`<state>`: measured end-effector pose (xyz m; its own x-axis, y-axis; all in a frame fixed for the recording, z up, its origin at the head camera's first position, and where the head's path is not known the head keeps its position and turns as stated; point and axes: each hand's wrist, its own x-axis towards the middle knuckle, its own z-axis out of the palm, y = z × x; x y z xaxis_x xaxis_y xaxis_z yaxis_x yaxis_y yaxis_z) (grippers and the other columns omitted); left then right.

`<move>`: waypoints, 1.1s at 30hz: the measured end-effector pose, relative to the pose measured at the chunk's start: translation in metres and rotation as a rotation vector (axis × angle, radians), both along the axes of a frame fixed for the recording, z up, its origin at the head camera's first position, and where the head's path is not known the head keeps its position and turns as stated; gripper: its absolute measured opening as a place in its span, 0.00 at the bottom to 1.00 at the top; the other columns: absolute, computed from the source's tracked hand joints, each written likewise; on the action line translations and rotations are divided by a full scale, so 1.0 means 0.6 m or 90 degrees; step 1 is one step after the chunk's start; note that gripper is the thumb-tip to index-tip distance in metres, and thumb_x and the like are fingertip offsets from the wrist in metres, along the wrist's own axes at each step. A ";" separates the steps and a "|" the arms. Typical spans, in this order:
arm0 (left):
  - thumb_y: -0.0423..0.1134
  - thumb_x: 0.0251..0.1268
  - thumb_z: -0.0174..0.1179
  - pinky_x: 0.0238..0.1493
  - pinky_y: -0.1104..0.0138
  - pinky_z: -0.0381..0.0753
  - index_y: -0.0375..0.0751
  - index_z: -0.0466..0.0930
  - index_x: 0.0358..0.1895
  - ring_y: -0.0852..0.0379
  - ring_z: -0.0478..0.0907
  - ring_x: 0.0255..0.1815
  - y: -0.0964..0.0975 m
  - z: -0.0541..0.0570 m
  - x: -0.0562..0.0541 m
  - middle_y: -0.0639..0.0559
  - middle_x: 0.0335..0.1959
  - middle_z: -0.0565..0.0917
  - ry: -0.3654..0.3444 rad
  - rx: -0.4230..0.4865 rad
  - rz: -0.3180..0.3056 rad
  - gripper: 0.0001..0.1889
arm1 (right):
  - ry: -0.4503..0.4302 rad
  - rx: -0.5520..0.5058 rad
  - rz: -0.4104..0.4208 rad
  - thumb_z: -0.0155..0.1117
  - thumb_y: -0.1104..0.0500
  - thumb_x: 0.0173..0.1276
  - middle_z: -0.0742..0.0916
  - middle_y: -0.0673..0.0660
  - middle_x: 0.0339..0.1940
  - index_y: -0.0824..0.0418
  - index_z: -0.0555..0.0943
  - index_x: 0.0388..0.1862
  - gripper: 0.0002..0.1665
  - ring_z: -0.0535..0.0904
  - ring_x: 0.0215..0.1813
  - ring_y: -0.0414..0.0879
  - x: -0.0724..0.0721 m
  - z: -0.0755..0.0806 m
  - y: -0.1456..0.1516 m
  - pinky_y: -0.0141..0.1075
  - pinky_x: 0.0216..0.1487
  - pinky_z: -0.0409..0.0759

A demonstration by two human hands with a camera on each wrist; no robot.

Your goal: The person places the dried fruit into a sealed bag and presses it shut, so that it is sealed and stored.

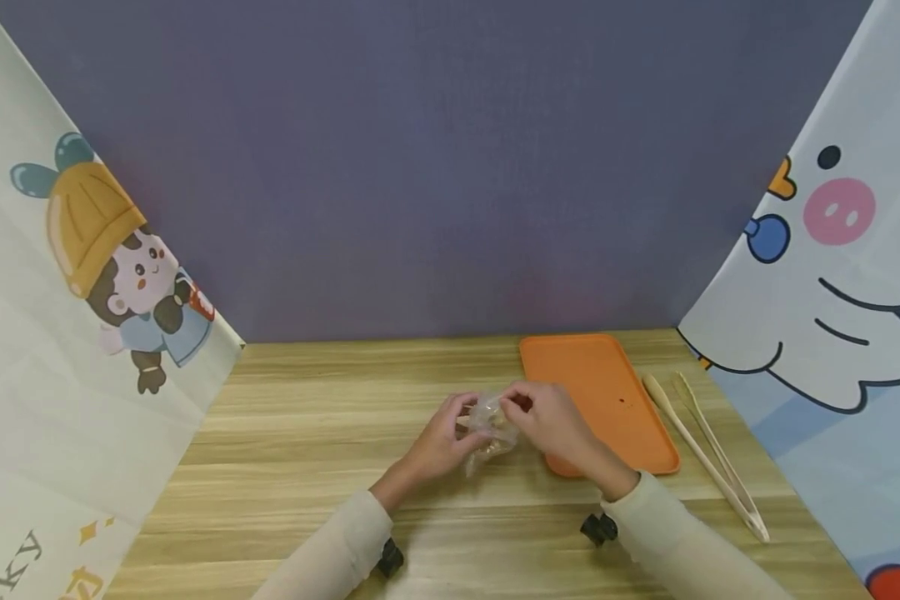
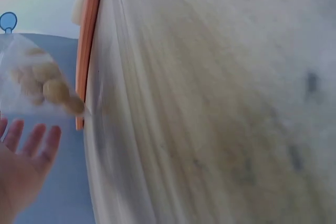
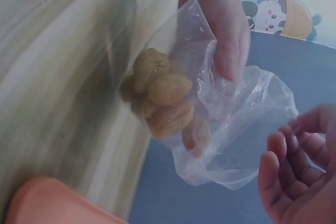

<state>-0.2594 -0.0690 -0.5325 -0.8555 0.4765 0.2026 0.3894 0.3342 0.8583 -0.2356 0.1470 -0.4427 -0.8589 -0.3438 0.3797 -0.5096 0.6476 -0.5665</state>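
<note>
Over the table, in front of the orange tray, my left hand holds a clear plastic bag. Several brown, wrinkled, nut-like pieces lie bunched inside the bag. In the right wrist view the left thumb presses against the plastic, and the bag's loose mouth spreads toward my right hand. Thumb and forefinger of that hand pinch the edge of the mouth, with the other fingers curved beside it. From the left wrist, the bag shows just beyond the left fingertips.
The orange tray lies at the right back of the wooden table, with small dark specks on it. Wooden tongs rest to its right. A grey-blue panel stands behind, and printed cloths flank both sides.
</note>
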 end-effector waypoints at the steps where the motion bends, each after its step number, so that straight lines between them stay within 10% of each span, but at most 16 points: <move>1: 0.48 0.72 0.62 0.60 0.65 0.83 0.43 0.64 0.74 0.49 0.75 0.66 -0.002 -0.001 0.001 0.46 0.67 0.72 -0.017 0.011 -0.011 0.31 | -0.002 -0.004 0.005 0.65 0.60 0.70 0.86 0.45 0.26 0.57 0.87 0.35 0.06 0.75 0.27 0.31 -0.001 0.002 0.002 0.27 0.29 0.77; 17: 0.48 0.79 0.53 0.63 0.60 0.82 0.44 0.70 0.70 0.47 0.78 0.67 -0.021 -0.003 -0.002 0.44 0.71 0.74 -0.174 -0.035 -0.120 0.23 | -0.005 -0.005 0.092 0.65 0.61 0.70 0.87 0.42 0.27 0.53 0.88 0.34 0.06 0.77 0.27 0.31 -0.014 0.032 0.027 0.29 0.30 0.80; 33: 0.42 0.81 0.49 0.54 0.64 0.86 0.38 0.74 0.67 0.47 0.82 0.59 -0.015 -0.012 -0.012 0.43 0.59 0.84 -0.175 -0.042 -0.125 0.20 | -0.010 -0.046 0.167 0.66 0.61 0.70 0.87 0.43 0.29 0.52 0.88 0.36 0.06 0.80 0.31 0.32 -0.013 0.054 0.036 0.32 0.35 0.84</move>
